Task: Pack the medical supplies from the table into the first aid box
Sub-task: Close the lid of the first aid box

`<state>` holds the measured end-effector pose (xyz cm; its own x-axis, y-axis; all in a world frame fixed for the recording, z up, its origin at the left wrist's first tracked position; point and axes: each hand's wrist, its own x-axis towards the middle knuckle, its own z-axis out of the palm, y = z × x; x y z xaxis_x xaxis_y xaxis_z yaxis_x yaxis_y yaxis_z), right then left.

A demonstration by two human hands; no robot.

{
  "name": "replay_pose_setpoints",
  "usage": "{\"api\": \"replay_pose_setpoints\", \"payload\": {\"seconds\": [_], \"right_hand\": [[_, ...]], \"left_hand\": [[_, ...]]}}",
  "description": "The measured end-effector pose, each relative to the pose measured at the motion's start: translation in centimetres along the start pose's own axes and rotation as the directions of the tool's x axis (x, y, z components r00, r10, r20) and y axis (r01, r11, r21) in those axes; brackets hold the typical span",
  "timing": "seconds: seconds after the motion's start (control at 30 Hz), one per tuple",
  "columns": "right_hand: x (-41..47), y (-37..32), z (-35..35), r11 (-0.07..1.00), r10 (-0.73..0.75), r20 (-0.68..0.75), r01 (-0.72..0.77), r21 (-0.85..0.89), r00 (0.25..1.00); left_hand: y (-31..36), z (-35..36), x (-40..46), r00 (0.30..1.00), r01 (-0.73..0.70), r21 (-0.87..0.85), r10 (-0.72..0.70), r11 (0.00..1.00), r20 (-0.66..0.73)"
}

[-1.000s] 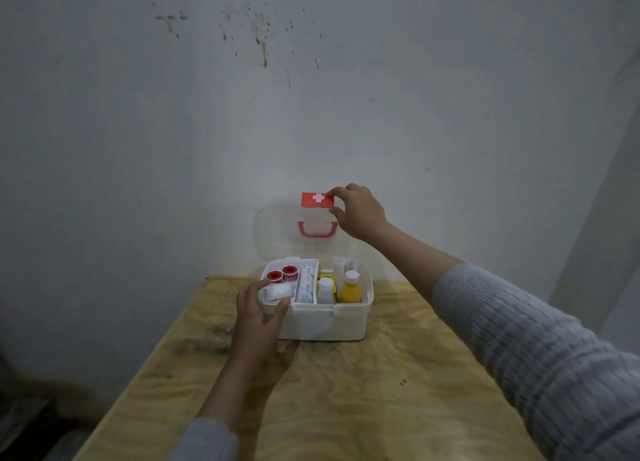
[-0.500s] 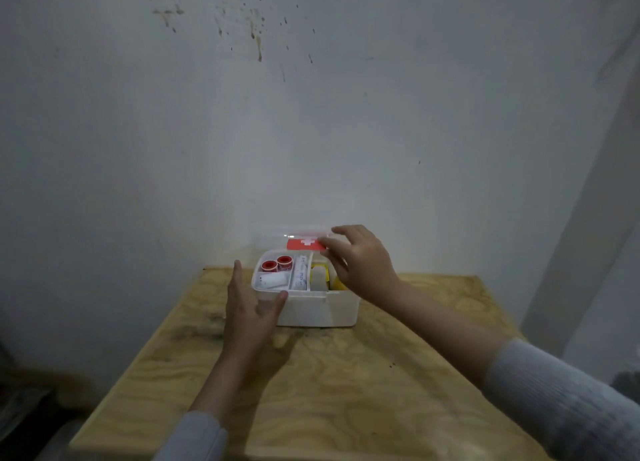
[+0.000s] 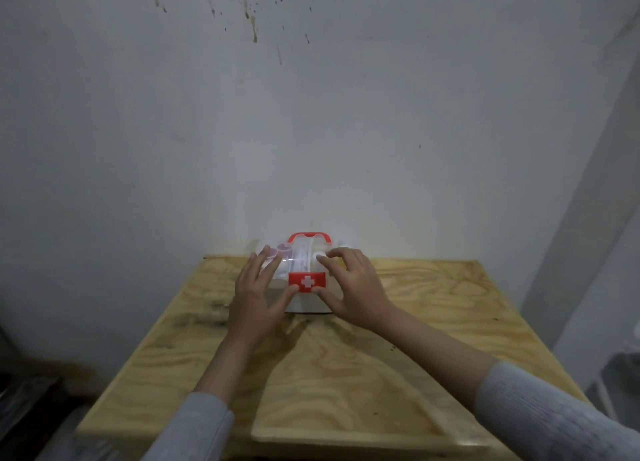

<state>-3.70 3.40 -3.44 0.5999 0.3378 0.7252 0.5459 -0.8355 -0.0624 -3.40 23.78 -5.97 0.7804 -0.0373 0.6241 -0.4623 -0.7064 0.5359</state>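
The white first aid box (image 3: 306, 305) stands at the far middle of the wooden table (image 3: 346, 374), its clear lid (image 3: 301, 254) down over the supplies, which show faintly through it. A red handle (image 3: 309, 236) lies on top and a red latch with a white cross (image 3: 307, 282) hangs at the front. My left hand (image 3: 256, 298) rests on the box's left side, thumb at the latch. My right hand (image 3: 353, 286) lies on the lid's right side, its thumb under the latch. Both hands have spread fingers pressed against the box.
A stained white wall (image 3: 311, 114) rises right behind the table. The table's near edge (image 3: 277, 441) is close to me. Dark clutter (image 3: 24, 398) lies on the floor at the left, and a pale upright (image 3: 588, 218) stands at the right.
The lid stood open with my right hand at its top edge; it swung down and is now shut. My left hand moved from the box's front left corner to the latch.
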Motion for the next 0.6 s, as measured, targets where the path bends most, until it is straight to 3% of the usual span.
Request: {"api": "replay_pose_setpoints", "payload": {"seconds": [0.37,0.6], "right_hand": [[-0.5,-0.3,2.6,0.994,0.046,-0.085,-0.054,-0.096,0.995],[0.0,1.1,3.6,0.995,0.089,-0.075,-0.092,-0.038,0.993]], "left_hand": [[-0.2,2.2,0.1,0.987,0.005,-0.026,-0.01,1.0,-0.163],[-0.5,3.3,1.4,0.988,0.013,-0.025,-0.016,1.0,-0.152]]}}
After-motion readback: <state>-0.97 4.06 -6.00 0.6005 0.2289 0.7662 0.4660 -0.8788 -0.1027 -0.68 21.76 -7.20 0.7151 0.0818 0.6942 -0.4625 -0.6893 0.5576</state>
